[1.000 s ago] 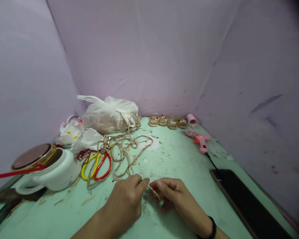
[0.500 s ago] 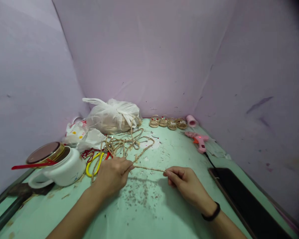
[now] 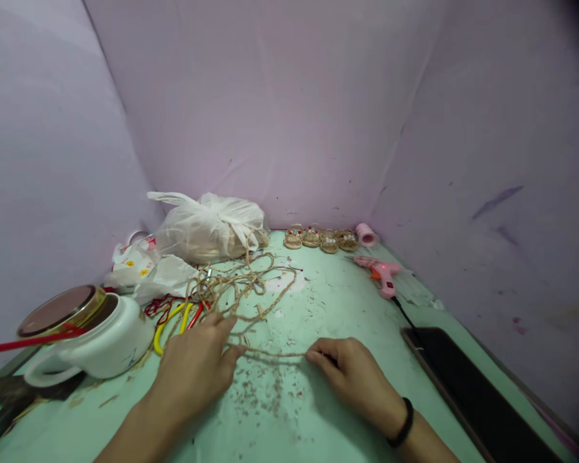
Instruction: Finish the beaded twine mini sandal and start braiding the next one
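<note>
Pinches twine [image 3: 275,354] in right hand [image 3: 354,373], thumb against finger.
Lays left hand [image 3: 195,360] over twine too, thumb and finger slightly parted; cannot tell whether gripping. Stretches twine between both hands, over near part of table [image 3: 318,427]. To right, black slab [image 3: 468,386]; to left, mug [image 3: 120,341]. Beyond left hand, scissors [image 3: 157,334], then tangled twine. Farther, glue gun [image 3: 383,270] at right, bag [image 3: 207,225] at left; farthest, four woven pieces [image 3: 311,239] beside spool [image 3: 365,235].
</note>
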Available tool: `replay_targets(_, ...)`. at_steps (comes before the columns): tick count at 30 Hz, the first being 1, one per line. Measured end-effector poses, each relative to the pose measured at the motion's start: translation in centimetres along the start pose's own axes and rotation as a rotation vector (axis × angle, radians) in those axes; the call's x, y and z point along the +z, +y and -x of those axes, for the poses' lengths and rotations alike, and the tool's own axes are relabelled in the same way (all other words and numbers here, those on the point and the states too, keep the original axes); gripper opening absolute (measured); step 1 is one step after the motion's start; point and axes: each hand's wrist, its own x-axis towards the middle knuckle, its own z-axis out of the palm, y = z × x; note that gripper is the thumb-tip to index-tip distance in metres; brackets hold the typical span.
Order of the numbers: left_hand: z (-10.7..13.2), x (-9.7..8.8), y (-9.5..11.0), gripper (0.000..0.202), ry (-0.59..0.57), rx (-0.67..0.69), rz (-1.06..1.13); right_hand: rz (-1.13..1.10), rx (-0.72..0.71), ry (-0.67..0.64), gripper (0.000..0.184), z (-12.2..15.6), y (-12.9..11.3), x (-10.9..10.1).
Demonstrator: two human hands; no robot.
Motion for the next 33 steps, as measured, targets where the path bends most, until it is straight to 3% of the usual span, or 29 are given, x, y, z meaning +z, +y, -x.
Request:
replay_targets(3, 0.9, 1.5, 1.7, 0.024, 0.335, 0.262, 0.229, -0.045, -0.041, -0.014, 0.027, 0.3, -0.4, 0.1)
replay_targets(5, 1.4, 2.5, 3.1, 0.022, 0.379, 0.397, 0.277, -0.094, -0.084, -0.038, 0.026, 0.4, -0.8, 0.2)
replay_targets(8, 1.5, 3.5, 4.5, 0.024, 0.194, 0.429, 0.205, -0.204, -0.136, -0.053, 0.028, 0.6, -1.3, 0.4)
replay_targets(11, 1.0, 3.8, 4.5, 0.023, 0.01, 0.351, 0.228, -0.333, -0.14, -0.047, 0.029, 0.6, -1.2, 0.5)
replay_targets(17, 0.1, 4.0, 3.6, 0.029, -0.164, 0.089, 0.51, -0.538, 0.079, 0.168, 0.026, -0.2, -0.1, -0.1)
replay_targets(20, -0.2, 4.4, 3.4, 0.028, -0.204, 0.009, 0.624, -0.568, 0.077, 0.24, 0.024, -0.2, -0.1, -0.4)
replay_targets(26, -0.1, 4.8, 3.3, 0.028, -0.202, 0.002, 0.672, -0.399, -0.313, 0.175, 0.026, 0.3, -0.2, 0.4)
replay_targets(33, -0.1, 4.9, 3.4, 0.027, -0.184, 0.013, 0.673, -0.335, -0.308, 0.194, 0.018, 0.2, -0.4, 0.6)
